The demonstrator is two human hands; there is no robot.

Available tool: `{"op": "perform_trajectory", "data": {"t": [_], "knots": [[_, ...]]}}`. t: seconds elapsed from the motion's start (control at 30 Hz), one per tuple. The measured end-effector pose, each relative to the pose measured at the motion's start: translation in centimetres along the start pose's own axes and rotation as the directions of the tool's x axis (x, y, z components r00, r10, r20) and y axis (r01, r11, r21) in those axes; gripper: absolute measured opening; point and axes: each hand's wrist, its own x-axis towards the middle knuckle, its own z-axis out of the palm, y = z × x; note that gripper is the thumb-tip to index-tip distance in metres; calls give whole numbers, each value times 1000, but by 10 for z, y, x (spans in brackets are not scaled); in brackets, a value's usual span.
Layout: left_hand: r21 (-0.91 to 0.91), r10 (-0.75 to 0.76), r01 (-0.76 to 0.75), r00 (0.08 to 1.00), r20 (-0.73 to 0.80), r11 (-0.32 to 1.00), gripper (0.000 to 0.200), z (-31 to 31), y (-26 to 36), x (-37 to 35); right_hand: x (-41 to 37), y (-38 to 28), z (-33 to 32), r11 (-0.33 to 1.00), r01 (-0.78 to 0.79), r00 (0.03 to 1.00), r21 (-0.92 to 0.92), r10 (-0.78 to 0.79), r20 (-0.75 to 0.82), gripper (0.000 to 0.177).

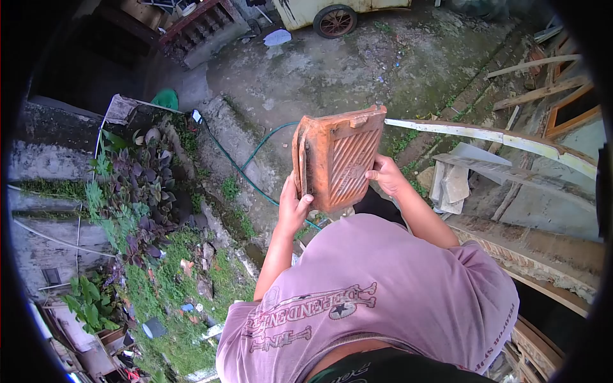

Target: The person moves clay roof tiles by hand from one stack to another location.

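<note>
My two hands hold a small stack of orange clay roof tiles [352, 159] in front of my chest, raised above the ground. The facing tile has diagonal ridges and a worn, dirty surface. Edges of at least one more tile show along the left side. My left hand [296, 205] grips the lower left edge, its thumb at the near corner and its fingers partly hidden behind. At the right edge, my right hand [387, 177] presses its thumb on the ridged face, with its other fingers wrapped behind the tiles.
A green hose [255, 153] runs over the concrete ground [300, 83] ahead. Leafy plants [143, 185] grow on the left. To the right are a long white strip [479, 132], wooden planks [536, 179] and broken slabs [454, 187]. A wheeled cart [335, 19] stands far ahead.
</note>
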Motion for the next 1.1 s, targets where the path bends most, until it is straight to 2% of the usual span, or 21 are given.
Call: {"op": "perform_trajectory", "data": {"t": [0.1,0.2,0.43,0.63,0.77,0.87,1.1], "knots": [[16,-9,9,1000,19,1000,102,3,-3,51,48,4,-29,1000,-12,1000,-3,12,-15,73],[104,-17,15,1000,26,994,105,6,-7,108,105,4,-59,1000,-11,1000,9,11,-4,70],[100,19,-19,1000,7,995,105,12,-12,232,206,-52,-95,998,27,1000,60,-28,14,72],[103,62,-63,998,10,993,103,23,-23,314,267,-93,-123,995,96,995,31,-96,-17,71],[58,124,-126,991,48,990,102,26,-33,368,297,-111,-141,992,122,992,33,-121,-38,75],[25,145,-148,985,93,989,101,31,-40,410,316,-120,-153,988,155,983,-12,-156,-99,82],[-126,241,-216,941,238,968,97,48,-86,529,368,-146,-177,958,265,923,-106,-284,-259,86]]}}
